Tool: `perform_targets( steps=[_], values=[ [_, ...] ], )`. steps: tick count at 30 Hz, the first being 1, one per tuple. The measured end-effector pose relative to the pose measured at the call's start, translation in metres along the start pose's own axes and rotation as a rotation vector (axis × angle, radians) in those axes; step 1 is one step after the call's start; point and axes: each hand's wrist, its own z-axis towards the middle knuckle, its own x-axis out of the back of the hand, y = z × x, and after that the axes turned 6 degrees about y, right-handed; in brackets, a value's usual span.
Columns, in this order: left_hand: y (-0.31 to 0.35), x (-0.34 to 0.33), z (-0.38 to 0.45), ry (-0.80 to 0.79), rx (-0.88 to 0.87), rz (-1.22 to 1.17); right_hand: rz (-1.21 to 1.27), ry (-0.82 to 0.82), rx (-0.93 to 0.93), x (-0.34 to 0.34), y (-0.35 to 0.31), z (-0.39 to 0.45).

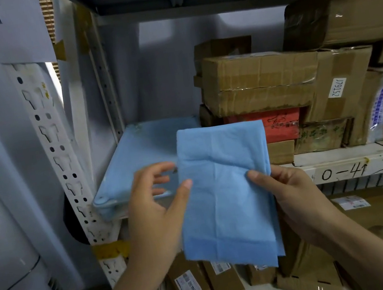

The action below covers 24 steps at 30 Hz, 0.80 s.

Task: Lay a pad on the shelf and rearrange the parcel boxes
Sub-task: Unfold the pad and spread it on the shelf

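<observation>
Two hands hold a folded blue pad (226,189) upright in front of the shelf (342,163). Left hand (154,210) pinches the pad's left edge with its thumb, other fingers loosely spread behind; right hand (293,193) grips the right edge, thumb on front. Behind, another blue pad (136,159) already lies flat on the shelf's left end, reaching the front lip and the back wall. Just right of it, stacked parcel boxes (261,81) fill the shelf, including a red box (276,124) with unreadable scrawl. One box has a white sticker (336,87) reading "J79152". Shelf front edge is marked "0-41". Paper sheet (3,27) top left shows "1". Lower level holds small labelled cartons (189,285), print too small to read.
</observation>
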Motion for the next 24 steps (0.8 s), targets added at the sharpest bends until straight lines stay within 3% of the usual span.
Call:
perform_targets(
  steps=[2, 5, 7, 14, 18, 24],
  values=[
    [0.013, -0.003, -0.007, -0.149, -0.026, -0.012, 0.015, 0.013, 0.038, 0.0, -0.003, -0.003],
    [0.027, -0.014, -0.015, -0.4, 0.143, -0.06, 0.033, -0.056, 0.093, -0.001, -0.005, -0.008],
    [0.031, -0.021, -0.018, -0.472, 0.236, -0.142, -0.015, -0.116, 0.113, -0.001, -0.006, -0.011],
    [0.041, -0.03, -0.015, -0.468, 0.473, -0.37, -0.183, -0.071, 0.282, -0.003, -0.003, -0.02],
    [0.037, -0.036, -0.016, -0.416, 0.65, -0.416, -0.198, 0.007, 0.251, -0.003, -0.002, -0.022],
    [0.037, -0.041, -0.02, -0.444, 0.727, -0.421, -0.152, 0.1, 0.195, 0.008, 0.004, -0.018]
  ],
)
